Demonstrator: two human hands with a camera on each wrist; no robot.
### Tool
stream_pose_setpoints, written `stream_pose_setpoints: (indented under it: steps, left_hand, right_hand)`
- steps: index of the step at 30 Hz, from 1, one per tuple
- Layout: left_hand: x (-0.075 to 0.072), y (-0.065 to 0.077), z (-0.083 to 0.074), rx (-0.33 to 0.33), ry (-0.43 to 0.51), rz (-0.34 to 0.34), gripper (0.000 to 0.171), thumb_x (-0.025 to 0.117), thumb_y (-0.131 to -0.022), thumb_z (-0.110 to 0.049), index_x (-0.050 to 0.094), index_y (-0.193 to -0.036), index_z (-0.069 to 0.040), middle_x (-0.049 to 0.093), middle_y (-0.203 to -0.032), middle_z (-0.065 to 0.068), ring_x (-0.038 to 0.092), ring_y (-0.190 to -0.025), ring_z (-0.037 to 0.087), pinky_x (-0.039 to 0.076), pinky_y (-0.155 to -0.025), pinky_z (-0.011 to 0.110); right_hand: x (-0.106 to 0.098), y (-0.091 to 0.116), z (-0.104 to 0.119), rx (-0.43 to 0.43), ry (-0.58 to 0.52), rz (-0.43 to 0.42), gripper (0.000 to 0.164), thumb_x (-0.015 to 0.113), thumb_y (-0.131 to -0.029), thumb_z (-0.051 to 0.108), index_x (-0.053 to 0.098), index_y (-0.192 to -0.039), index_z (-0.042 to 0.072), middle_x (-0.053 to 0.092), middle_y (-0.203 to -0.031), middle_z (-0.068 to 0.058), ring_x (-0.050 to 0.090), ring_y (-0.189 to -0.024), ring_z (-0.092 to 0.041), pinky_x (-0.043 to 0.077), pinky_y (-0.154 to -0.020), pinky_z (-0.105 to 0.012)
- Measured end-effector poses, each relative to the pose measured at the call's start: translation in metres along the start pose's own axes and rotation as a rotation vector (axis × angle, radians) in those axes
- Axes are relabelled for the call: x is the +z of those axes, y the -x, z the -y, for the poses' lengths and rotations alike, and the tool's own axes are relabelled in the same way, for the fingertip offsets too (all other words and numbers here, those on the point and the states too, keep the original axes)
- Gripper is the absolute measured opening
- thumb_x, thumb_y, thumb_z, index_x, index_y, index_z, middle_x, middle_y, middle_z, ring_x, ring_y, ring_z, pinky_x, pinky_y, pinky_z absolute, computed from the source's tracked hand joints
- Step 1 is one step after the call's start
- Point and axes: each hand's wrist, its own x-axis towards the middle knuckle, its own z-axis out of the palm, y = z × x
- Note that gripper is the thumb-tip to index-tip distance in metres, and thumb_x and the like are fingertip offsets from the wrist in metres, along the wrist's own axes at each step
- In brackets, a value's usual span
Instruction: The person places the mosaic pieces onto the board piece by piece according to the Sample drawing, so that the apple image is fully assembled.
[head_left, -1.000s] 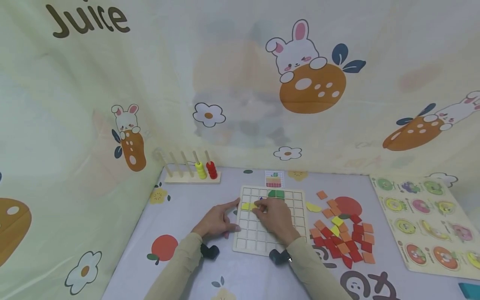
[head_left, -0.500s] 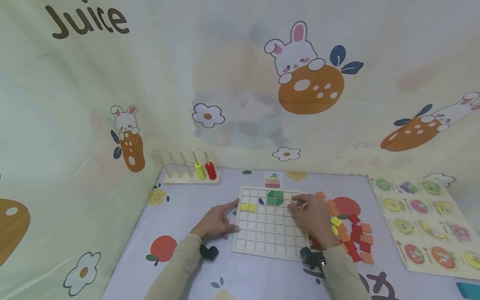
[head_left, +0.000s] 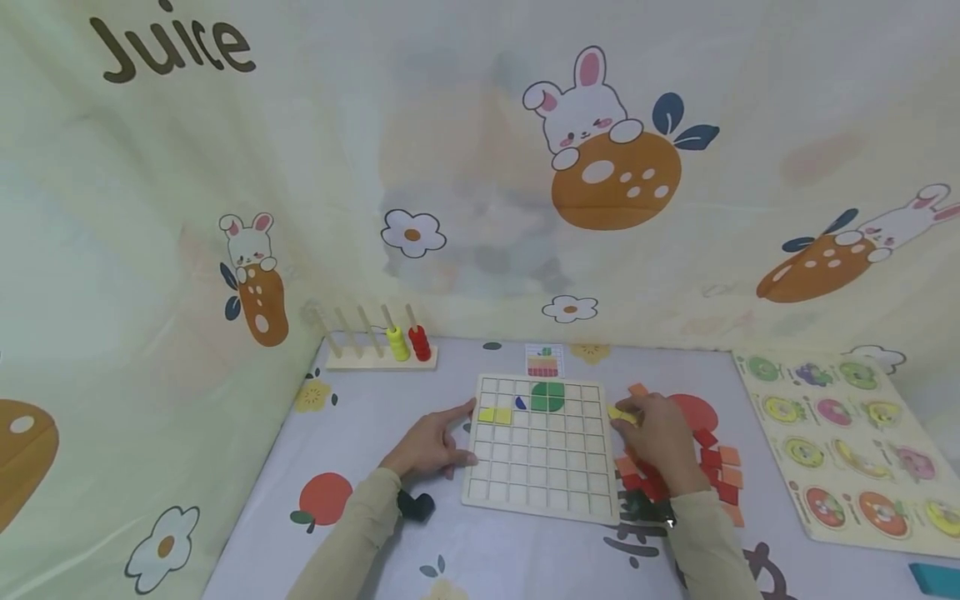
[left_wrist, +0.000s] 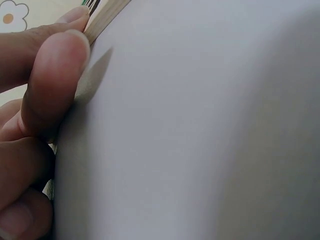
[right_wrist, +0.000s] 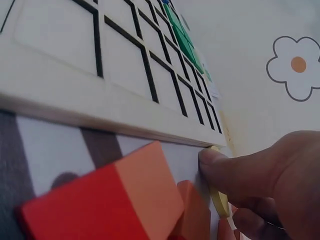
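A pale wooden grid board (head_left: 540,454) lies in the middle of the table in the head view. Its upper part bears two yellow squares (head_left: 495,416), a green shape (head_left: 547,397) of several pieces, and a small blue half-round piece (head_left: 521,402). My left hand (head_left: 429,442) touches the board's left edge with index finger and thumb spread apart; the thumb (left_wrist: 60,65) is right at the edge in the left wrist view. Right of the board, my right hand (head_left: 660,437) pinches a yellow curved piece (right_wrist: 219,201) between thumb and fingers, close to the tabletop.
Red and orange tiles (head_left: 727,475) lie scattered right of the board, partly under the right hand. A small picture card (head_left: 544,361) stands behind the board. A bead rack (head_left: 382,358) is at back left, a fruit picture board (head_left: 847,450) at far right.
My right hand has left a yellow square on the board beside the other one, moved right, and taken hold of the yellow curved piece. The left hand stays at the board's edge.
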Motion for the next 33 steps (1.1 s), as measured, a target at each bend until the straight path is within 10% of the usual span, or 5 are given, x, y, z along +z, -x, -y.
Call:
stream_pose_setpoints:
  steps: [33]
  left_hand:
    - [0.000,-0.001,-0.001,0.003,0.002,0.001,0.101,0.093,-0.082,-0.024,0.037,-0.166,-0.033,0.061,-0.056,0.000,0.063,-0.049,0.017,0.043,-0.062,0.030]
  right_hand:
    - [0.011,0.007,0.008,0.020,-0.340,-0.174,0.031,0.087,-0.089,0.034,0.077,-0.108,0.011,0.079,-0.104,-0.011,0.073,-0.092,-0.028,0.052,-0.072,-0.029]
